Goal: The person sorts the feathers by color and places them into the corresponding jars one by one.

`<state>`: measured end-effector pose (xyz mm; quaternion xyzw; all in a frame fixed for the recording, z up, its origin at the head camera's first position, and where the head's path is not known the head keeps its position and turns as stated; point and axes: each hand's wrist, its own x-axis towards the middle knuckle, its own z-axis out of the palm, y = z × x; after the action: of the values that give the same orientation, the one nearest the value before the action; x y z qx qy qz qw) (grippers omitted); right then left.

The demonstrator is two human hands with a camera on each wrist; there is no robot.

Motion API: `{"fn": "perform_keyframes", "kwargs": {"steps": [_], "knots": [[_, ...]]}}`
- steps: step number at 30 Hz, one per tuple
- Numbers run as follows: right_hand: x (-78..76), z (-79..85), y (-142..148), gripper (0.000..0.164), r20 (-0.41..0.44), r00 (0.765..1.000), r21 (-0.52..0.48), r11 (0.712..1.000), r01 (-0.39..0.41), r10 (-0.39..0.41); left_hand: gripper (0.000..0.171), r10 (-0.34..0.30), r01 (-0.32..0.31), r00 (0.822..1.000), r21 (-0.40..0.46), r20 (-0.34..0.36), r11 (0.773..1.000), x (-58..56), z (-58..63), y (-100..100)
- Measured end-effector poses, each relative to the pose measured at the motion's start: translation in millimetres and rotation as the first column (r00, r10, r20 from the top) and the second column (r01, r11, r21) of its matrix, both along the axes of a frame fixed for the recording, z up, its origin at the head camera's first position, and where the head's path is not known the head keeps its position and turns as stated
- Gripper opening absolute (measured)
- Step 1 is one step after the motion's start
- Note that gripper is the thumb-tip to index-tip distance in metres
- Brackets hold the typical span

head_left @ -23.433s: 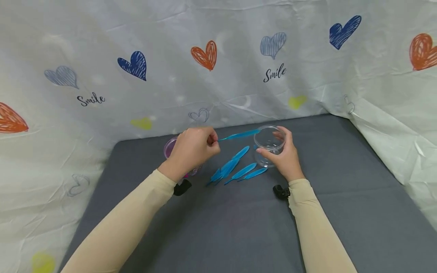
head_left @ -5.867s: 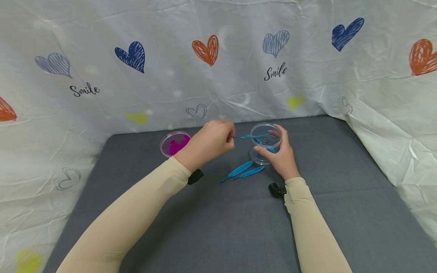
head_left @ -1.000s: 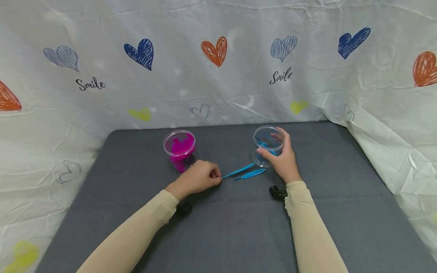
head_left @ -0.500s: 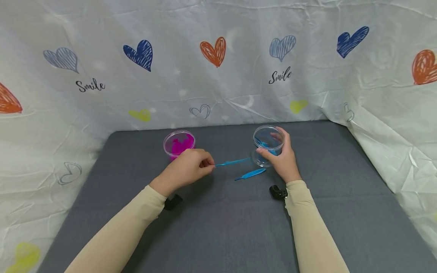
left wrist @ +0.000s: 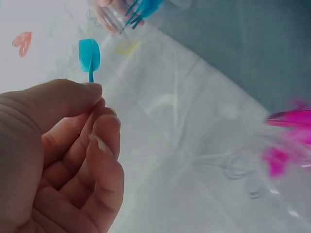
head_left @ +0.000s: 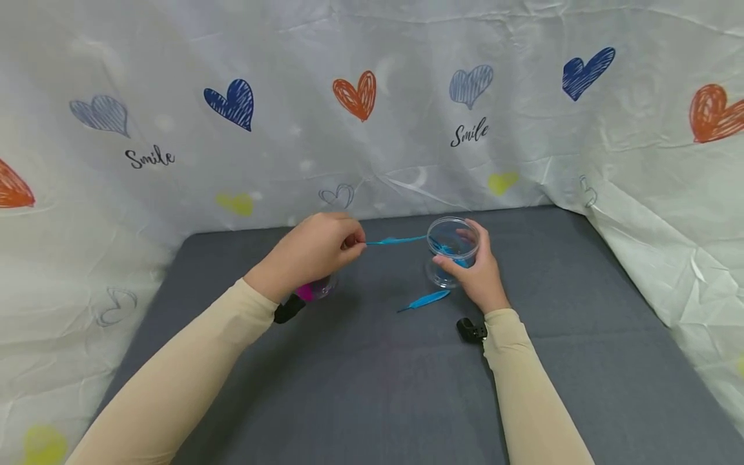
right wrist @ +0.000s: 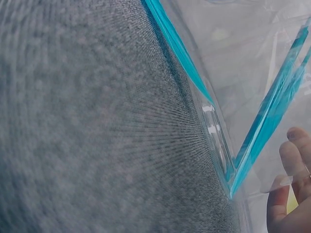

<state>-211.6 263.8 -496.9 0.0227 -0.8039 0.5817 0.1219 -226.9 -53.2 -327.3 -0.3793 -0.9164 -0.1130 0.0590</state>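
Note:
My left hand [head_left: 316,248] pinches a blue feather [head_left: 398,240] by its quill between thumb and fingertips. The feather lies almost level, and its tip reaches the rim of a clear plastic cup [head_left: 446,276]. Around that cup's right side curl the fingers and thumb of my right hand [head_left: 484,274], keeping it on the table. Several blue feathers [right wrist: 272,111] stand inside the cup. One more blue feather [head_left: 429,299] lies on the cloth in front of it. In the left wrist view the pinched feather [left wrist: 90,56] rises from my fingertips.
A second clear cup with magenta feathers [head_left: 305,292] stands at the left, mostly hidden behind my left hand and wrist. Grey cloth [head_left: 372,387] covers the table. A white curtain with printed hearts [head_left: 395,155] hangs along the back edge.
Over the last second my left hand has lifted a blue feather off the cloth up to rim height. Earlier, several feathers lay there and the right-hand cup held none; that cup has stayed put.

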Motion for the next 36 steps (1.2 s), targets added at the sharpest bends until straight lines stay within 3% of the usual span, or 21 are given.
{"fn": "perform_keyframes", "kwargs": {"steps": [6, 10, 16, 23, 30, 36], "knots": [[-0.8, -0.5, 2.6, 0.098, 0.011, 1.000, 0.002, 1.000, -0.010, 0.010, 0.009, -0.042, 0.039, 0.996, -0.048, -0.078, 0.998, -5.2, 9.4, 30.9], [-0.6, 0.0, 0.7, 0.098, 0.014, 1.000, 0.002, 1.000, -0.005, 0.005, 0.009, -0.055, 0.050, 0.995, -0.066, -0.077, 0.997, -9.7, 10.0, 46.4], [-0.6, -0.2, -0.4, 0.098, 0.015, 1.000, -0.001, 1.000, -0.003, 0.004, 0.009, -0.037, 0.032, 0.998, -0.087, -0.056, 0.996, -13.6, 8.7, 57.8], [-1.5, -1.8, 2.3, 0.099, 0.001, 1.000, -0.015, 1.000, -0.002, 0.002, 0.012, -0.044, 0.027, 0.993, -0.144, -0.112, 0.989, -16.0, 6.9, 68.7], [-2.1, -0.2, 3.7, 0.099, 0.004, 1.000, -0.024, 1.000, -0.004, 0.004, 0.018, -0.073, 0.033, 0.978, -0.200, -0.196, 0.979, -18.7, 8.8, 86.6], [-0.3, 2.5, 2.4, 0.099, 0.023, 1.000, -0.039, 0.999, -0.017, 0.018, 0.012, -0.105, 0.042, 0.960, -0.237, -0.258, 0.971, -20.9, 6.9, 103.0]]}}
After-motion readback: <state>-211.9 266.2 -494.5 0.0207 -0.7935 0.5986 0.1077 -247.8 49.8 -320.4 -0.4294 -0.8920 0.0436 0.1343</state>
